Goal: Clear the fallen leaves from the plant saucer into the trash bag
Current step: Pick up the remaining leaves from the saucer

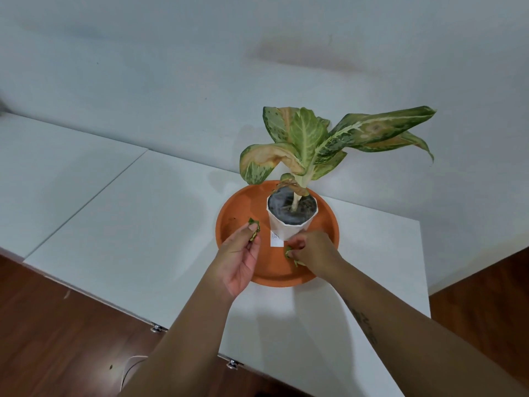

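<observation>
An orange plant saucer [229, 224] sits on a white table, holding a white faceted pot [289, 229] with a green and yellowing plant [309, 138]. My left hand [239, 259] is over the saucer's left side and pinches a small green leaf piece [254, 229] between thumb and fingertips. My right hand [309, 250] is low over the saucer's front, in front of the pot, with its fingers curled round another green leaf piece [289, 252]. No trash bag is in view.
The white table [143, 239] ends at a front edge with metal clasps [156, 328]; wooden floor [57, 339] lies below and to the right. A second white surface [51, 167] adjoins on the left. A white wall stands behind the plant. A pale cord [130, 366] lies on the floor.
</observation>
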`<state>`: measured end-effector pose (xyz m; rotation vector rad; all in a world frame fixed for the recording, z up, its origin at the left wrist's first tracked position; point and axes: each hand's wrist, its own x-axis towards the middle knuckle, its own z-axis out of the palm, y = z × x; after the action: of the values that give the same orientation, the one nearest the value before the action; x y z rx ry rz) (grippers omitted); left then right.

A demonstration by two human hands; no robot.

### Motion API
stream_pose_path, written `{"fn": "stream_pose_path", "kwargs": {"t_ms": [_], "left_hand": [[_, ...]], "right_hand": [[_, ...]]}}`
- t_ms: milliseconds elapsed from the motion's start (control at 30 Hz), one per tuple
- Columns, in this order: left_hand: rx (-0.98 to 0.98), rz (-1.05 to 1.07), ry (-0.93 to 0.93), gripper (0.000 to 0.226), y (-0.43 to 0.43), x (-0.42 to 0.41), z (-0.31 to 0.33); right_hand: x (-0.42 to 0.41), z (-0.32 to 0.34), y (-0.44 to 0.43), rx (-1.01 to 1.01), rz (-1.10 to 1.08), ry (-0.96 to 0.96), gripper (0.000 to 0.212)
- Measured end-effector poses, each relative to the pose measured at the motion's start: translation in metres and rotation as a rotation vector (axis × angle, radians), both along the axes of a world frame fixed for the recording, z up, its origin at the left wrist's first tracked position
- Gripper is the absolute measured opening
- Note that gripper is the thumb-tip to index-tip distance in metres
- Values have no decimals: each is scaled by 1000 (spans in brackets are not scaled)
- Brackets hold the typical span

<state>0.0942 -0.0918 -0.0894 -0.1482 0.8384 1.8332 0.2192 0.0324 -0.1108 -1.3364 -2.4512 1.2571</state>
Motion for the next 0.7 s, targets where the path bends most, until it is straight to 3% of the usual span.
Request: {"fn": "stream_pose_path", "kwargs": {"t_ms": [133, 233, 333, 467, 700], "left_hand": [[-13, -18, 8, 9, -2, -1, 0], [-14, -31, 6, 9, -3, -2, -2], [3, -40, 14, 13, 0, -2, -3], [37, -78, 19, 17, 9, 17, -1], [57, -100, -21, 19, 36, 77, 5]], "right_hand": [[-8, -5, -6, 121, 14, -70, 14], [-5, -2, -7, 84, 9, -40, 10], [12, 11, -3, -203, -275, 223, 4], [44, 26, 8, -746, -637, 721, 18], [101, 36, 21, -1080, -799, 1043, 22]]}}
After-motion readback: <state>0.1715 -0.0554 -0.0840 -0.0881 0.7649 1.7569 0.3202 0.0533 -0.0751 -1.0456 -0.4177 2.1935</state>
